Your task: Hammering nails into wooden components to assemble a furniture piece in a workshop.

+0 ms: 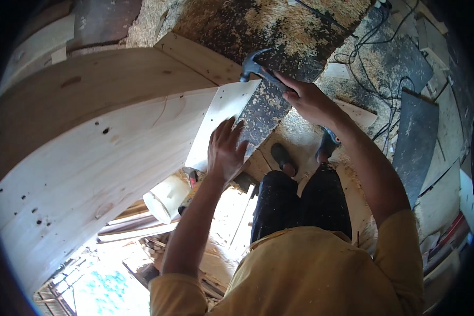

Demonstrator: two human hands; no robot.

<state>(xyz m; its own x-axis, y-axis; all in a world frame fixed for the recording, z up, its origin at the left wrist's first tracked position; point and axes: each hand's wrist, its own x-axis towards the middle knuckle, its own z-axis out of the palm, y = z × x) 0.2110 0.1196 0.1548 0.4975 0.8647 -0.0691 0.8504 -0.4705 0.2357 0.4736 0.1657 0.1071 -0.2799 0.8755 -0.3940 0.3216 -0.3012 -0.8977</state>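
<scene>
My right hand [312, 101] grips the handle of a claw hammer [253, 67]. The hammer's metal head is raised near the corner of a pale wooden end board [216, 121]; whether it touches the wood I cannot tell. That board joins a large pale wooden panel [110, 131] with dark knots and holes, part of a long wooden structure on my left. Against the end board's near edge rests my left hand [226, 150], its fingers stretched out and apart, holding nothing.
Wood shavings cover the dark floor sheet [279, 26] ahead. Black cables [361, 52] tangle at the right, beside a dark grey panel [417, 139]. A white bucket [166, 199] lies below the large panel, near scrap timber [137, 227]. My feet stand between loose boards.
</scene>
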